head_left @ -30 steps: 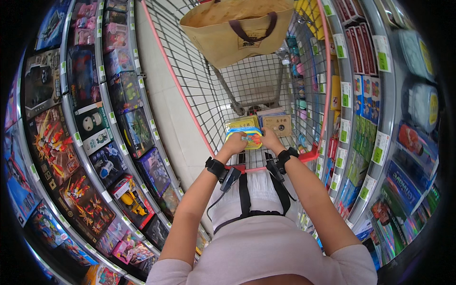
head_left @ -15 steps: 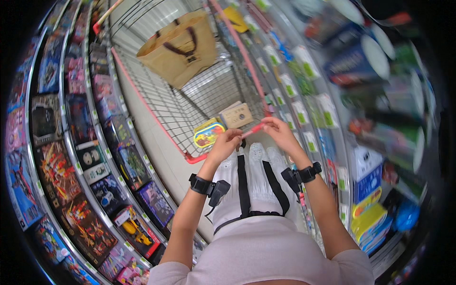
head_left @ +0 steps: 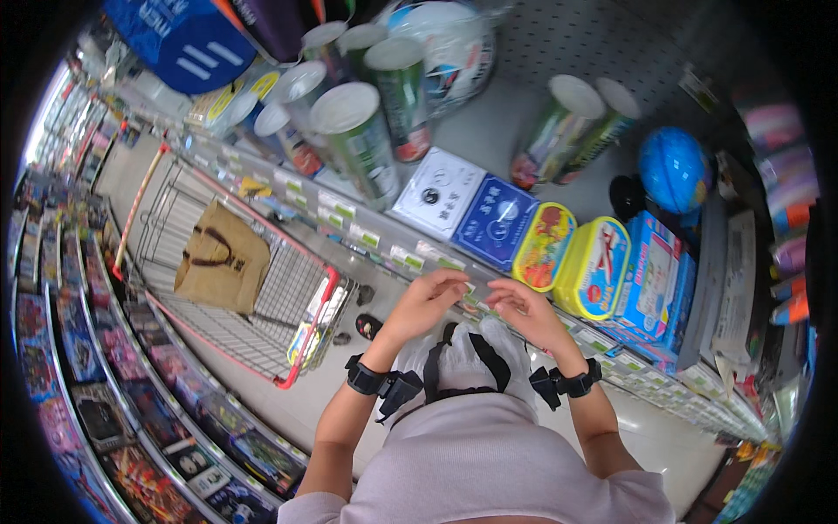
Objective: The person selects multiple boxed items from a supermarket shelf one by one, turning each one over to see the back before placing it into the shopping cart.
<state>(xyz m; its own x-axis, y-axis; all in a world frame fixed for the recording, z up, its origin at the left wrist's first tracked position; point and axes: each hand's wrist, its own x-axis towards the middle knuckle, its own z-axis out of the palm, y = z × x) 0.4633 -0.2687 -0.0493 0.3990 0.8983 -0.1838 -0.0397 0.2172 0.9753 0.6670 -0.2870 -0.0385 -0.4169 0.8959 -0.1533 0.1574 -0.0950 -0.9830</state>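
The dark blue box (head_left: 495, 223) lies along the front edge of the shelf (head_left: 489, 140), beyond the left hand (head_left: 428, 306) and right hand (head_left: 528, 313), both empty, slightly apart.

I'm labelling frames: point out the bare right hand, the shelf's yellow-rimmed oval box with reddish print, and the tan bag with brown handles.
Bare right hand (head_left: 527, 312): head view, middle of the hand.
Yellow-rimmed oval box with reddish print (head_left: 545, 245): head view, printed face.
Tan bag with brown handles (head_left: 230, 272): head view, side panel.
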